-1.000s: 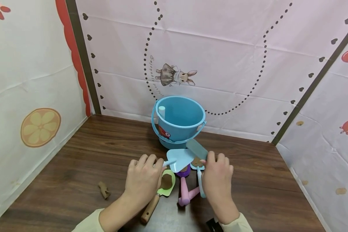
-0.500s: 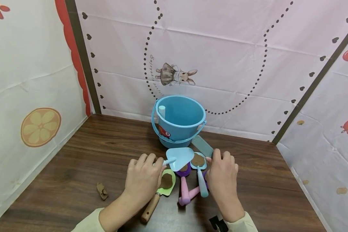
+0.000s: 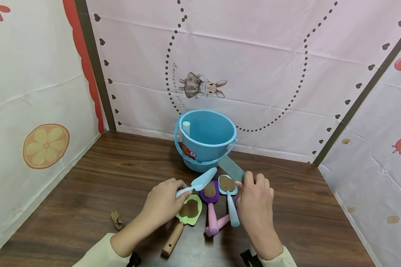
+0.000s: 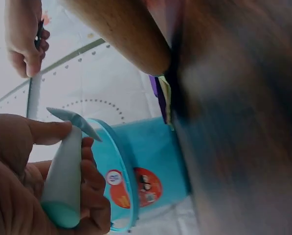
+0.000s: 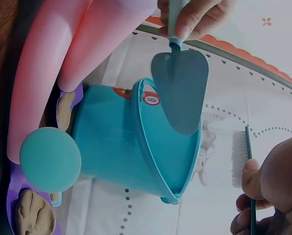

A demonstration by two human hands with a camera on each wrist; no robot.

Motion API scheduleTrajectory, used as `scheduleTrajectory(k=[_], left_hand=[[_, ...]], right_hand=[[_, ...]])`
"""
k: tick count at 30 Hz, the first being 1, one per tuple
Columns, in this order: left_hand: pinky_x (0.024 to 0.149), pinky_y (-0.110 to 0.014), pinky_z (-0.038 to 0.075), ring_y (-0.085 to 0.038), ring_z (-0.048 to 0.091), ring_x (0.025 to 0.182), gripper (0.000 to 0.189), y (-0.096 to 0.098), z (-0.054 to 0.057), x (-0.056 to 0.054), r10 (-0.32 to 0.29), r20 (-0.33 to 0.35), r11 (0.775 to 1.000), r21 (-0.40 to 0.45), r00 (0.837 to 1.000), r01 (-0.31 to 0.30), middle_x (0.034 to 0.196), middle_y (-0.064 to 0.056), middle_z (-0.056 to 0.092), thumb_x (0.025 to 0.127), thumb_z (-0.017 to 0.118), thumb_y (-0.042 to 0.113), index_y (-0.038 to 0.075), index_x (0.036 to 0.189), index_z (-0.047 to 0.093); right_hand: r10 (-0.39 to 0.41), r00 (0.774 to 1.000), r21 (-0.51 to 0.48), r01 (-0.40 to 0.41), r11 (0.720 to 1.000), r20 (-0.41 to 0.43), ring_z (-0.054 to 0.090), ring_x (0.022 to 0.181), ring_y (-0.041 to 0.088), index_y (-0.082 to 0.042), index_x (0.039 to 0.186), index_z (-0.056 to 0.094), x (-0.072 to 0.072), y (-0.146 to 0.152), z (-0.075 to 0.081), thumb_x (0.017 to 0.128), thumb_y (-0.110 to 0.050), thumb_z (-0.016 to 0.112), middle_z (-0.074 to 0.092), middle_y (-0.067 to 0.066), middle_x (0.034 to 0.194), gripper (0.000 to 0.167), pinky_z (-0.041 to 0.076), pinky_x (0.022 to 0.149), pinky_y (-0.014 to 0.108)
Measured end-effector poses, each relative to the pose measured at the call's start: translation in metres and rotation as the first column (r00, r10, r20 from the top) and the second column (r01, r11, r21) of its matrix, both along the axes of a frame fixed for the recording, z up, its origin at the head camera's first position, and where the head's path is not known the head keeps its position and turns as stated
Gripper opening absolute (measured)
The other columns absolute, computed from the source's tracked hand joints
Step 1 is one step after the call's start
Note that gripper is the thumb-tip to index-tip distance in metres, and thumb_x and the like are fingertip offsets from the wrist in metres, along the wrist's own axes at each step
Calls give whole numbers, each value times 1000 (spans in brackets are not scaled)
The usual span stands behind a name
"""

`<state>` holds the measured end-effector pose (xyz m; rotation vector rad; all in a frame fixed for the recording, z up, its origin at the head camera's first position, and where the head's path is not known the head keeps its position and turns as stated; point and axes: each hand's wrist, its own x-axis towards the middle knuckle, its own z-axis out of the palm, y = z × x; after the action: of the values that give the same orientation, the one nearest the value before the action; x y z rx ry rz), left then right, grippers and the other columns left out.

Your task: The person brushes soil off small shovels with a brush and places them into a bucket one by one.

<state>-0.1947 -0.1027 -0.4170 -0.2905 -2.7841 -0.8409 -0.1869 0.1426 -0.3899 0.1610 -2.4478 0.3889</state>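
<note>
My left hand [image 3: 163, 204] grips the handle of a light blue toy trowel [image 3: 204, 178], its blade tilted nearly on edge above the table. The right hand [image 3: 256, 213] pinches a flat grey-blue brush [image 3: 231, 168]; white bristles [image 5: 239, 157] show along one side in the right wrist view. Below and between the hands lie a green shovel [image 3: 194, 215] with a wooden handle, a purple shovel [image 3: 205, 200] with a pink handle, and a blue shovel [image 3: 232, 213], each bearing a brown clay-like lump. Another pink handle [image 3: 224, 221] is partly hidden by the blue one.
A blue bucket [image 3: 208, 148] stands behind the tools, with a pale handle [image 3: 186, 128] sticking up inside. One loose brown lump [image 3: 117, 220] lies on the wooden table [image 3: 137, 159] left of my left arm. Printed cloth walls [image 3: 270, 74] enclose the back and sides.
The left hand has rolled the trowel from face-up to nearly edge-on, uncovering the purple shovel's lump. The right hand has shifted slightly right with the brush, off the blue shovel.
</note>
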Motion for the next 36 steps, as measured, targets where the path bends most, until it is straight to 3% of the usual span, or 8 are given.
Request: scheduleTrajectory(k=[3,5,7,11,15,19,30,36], left_hand=[[59,-32,44,-12,54,68,14,-3,-1,-6,-77,155,980,195,985,46,79,7,63,94,73,35,21,92,73],[61,-33,45,-14,55,69,19,-6,-2,-9,-181,262,920,385,948,69,80,2,64,97,69,36,17,95,73],[60,-32,46,-14,56,70,27,-9,-1,-11,-311,362,808,587,879,44,82,-2,64,100,64,38,11,100,72],[54,-26,45,-12,54,67,38,-11,0,-12,-572,449,509,851,687,-132,84,-3,59,103,57,37,1,112,64],[54,-21,44,-9,51,67,34,-9,0,-10,-718,443,349,897,537,-273,84,0,55,106,51,37,4,114,58],[55,-21,44,-9,51,68,34,-7,0,-9,-754,432,320,899,495,-298,83,1,55,105,50,38,5,114,56],[55,-21,46,-10,53,68,24,-6,3,-6,-753,410,317,911,515,-262,87,-4,57,105,47,24,6,118,56],[56,-22,47,-10,54,69,27,-6,4,-5,-791,375,305,927,483,-218,87,-2,57,107,48,29,5,118,56]], right_hand=[[4,1000,3,-4,1000,0,41,68,25,-4,94,54,1,-1,1,97,-27,67,41,8,76,26,28,58,36],[6,1000,8,-6,1000,-2,41,68,25,-4,94,54,2,-2,1,97,-27,67,41,8,76,27,28,58,36],[9,1000,12,-9,1000,-4,40,68,24,-4,95,55,2,-3,2,96,-28,67,41,7,76,27,28,58,35],[18,1000,16,-18,1000,-2,39,68,23,-4,96,56,3,-5,3,96,-28,68,41,7,77,27,29,59,35],[31,999,20,-31,999,10,39,67,22,-4,95,56,4,-7,2,94,-28,70,41,6,76,27,30,59,34],[59,998,33,-59,998,11,39,65,22,-3,93,56,5,-12,1,92,-26,72,41,6,75,28,30,58,33],[277,960,96,-272,957,-37,41,66,18,-10,86,52,21,-41,-17,89,-29,77,37,0,74,31,31,60,29],[255,965,63,-251,966,-66,45,67,21,-8,88,54,17,-37,-15,87,-30,76,40,2,75,30,34,60,31]])
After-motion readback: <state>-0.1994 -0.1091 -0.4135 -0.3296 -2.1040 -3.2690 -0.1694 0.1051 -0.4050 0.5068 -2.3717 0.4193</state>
